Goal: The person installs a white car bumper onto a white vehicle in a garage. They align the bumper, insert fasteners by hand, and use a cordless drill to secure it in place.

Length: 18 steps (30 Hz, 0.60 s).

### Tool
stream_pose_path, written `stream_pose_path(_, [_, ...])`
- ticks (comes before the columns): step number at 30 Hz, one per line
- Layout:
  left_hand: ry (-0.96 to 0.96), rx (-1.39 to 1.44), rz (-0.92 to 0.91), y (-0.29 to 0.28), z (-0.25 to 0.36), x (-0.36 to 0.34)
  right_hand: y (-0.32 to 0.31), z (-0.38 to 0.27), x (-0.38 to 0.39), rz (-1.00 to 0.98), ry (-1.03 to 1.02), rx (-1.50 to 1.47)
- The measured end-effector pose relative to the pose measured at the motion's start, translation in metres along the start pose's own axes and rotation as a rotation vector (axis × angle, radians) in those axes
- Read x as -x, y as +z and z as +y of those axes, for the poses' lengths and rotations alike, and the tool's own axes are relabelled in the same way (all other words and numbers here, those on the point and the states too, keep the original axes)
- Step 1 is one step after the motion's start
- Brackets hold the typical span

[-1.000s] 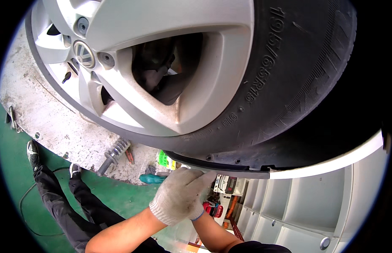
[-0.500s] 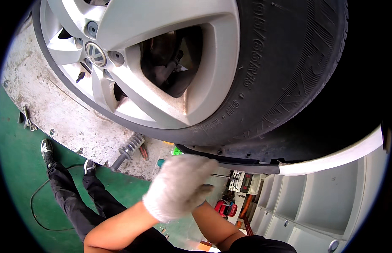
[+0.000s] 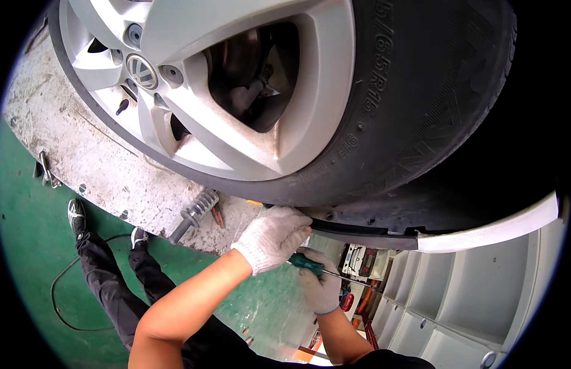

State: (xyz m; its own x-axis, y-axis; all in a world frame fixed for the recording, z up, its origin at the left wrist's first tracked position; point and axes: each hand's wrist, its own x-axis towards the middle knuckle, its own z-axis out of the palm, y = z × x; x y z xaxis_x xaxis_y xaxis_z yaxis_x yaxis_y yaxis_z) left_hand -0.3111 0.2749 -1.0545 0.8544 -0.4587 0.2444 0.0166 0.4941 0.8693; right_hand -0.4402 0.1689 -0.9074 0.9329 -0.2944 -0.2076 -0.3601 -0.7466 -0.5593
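Working beside a silver car wheel (image 3: 236, 150), met the black curve of the tyre (image 3: 420, 111) just beyond the left hand (image 3: 270, 240). Had the dark trim strip (image 3: 377, 241) and white lip of the wheel arch (image 3: 494, 229) running off to the right, with a shadowed gap between lip and tyre. Found room on the near side, over the green floor (image 3: 254, 310) right of the left forearm (image 3: 199, 293). Bordered on the left upon a worn, pale platform (image 3: 82, 135) with a coil-spring strut (image 3: 200, 210) and a red tool (image 3: 218, 214) lying close to its curved edge. Stood apart from white panelling (image 3: 463, 289) at right.

Held the gloved right hand (image 3: 322, 286) closed around the green handle of a screwdriver (image 3: 305, 264), with the slim shaft aimed right and the handle's butt just beside the left hand. Held that other glove half curled, with fingers bunched at the left end of the trim strip. Could not tell touching from nearly touching there, nor a full grasp from an empty one.
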Motion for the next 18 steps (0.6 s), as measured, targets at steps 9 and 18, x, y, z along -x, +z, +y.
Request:
stream_pose_path(9, [0.102, -0.345, 0.241, 0.013, 0.004, -0.032, -0.010, 0.027, 0.015, 0.003, 0.053, -0.054])
stream_pose_path(18, [0.246, -0.520, 0.271, 0.028, 0.010, -0.021, -0.005, 0.029, 0.016, -0.031, 0.108, -0.056])
